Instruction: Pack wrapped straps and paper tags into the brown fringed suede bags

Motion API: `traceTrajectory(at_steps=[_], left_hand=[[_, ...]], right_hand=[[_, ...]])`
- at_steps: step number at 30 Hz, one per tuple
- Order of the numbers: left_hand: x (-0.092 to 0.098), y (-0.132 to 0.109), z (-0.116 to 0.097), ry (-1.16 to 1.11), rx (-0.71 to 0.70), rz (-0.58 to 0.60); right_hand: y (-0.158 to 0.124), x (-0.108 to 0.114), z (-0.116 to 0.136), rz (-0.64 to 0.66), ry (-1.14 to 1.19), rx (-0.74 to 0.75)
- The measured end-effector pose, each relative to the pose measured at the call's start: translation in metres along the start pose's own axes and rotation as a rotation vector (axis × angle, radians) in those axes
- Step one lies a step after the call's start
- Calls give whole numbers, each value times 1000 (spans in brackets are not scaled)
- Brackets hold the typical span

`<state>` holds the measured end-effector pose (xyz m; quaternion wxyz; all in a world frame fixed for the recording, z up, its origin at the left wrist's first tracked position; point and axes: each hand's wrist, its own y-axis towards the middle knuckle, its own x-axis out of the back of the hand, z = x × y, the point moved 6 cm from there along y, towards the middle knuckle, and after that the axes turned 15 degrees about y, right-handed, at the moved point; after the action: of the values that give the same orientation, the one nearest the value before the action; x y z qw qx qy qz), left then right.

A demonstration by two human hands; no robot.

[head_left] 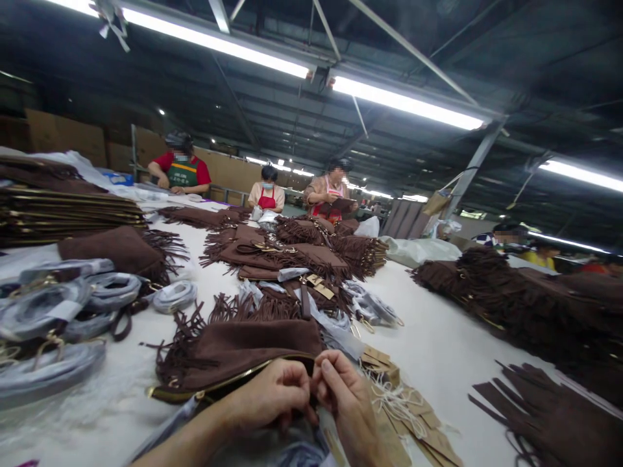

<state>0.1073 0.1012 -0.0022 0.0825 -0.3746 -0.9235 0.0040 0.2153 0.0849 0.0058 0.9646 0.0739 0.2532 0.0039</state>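
A brown fringed bag (253, 344) lies in front of me, its gold zipper (248, 373) running along the near edge and its fringe spread to the left. At the zipper's right end my left hand (280, 392) is closed in a pinch. Close beside it, my right hand (345, 399) is pinched too, thumb against fingers, almost touching the left. What is between the fingertips is too small to make out. Below the hands, a plastic-wrapped strap (299, 454) is partly hidden. Right of my right hand lies a pile of tan paper tags (413, 421) with white strings.
Plastic-wrapped coiled straps (43, 311) lie at left, below stacked zippered bags (68, 214). More fringed bags (292, 253) cover the table's middle, with others piled at right (506, 305). Several people work beyond, one standing with a bag (342, 205). Light tubes hang overhead.
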Motion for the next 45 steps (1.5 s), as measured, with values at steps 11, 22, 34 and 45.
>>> traceTrajectory(at_steps=[11, 22, 34, 45], left_hand=[[-8, 15, 23, -188, -4, -45], [-12, 7, 12, -151, -20, -52], [3, 8, 12, -9, -70, -236], [-1, 10, 20, -120, -23, -243]], right_hand=[[-7, 53, 12, -125, -209, 66], [-8, 31, -5, -195, -267, -50], [-12, 56, -13, -218, 70, -142], [-17, 43, -2, -158, -82, -68]])
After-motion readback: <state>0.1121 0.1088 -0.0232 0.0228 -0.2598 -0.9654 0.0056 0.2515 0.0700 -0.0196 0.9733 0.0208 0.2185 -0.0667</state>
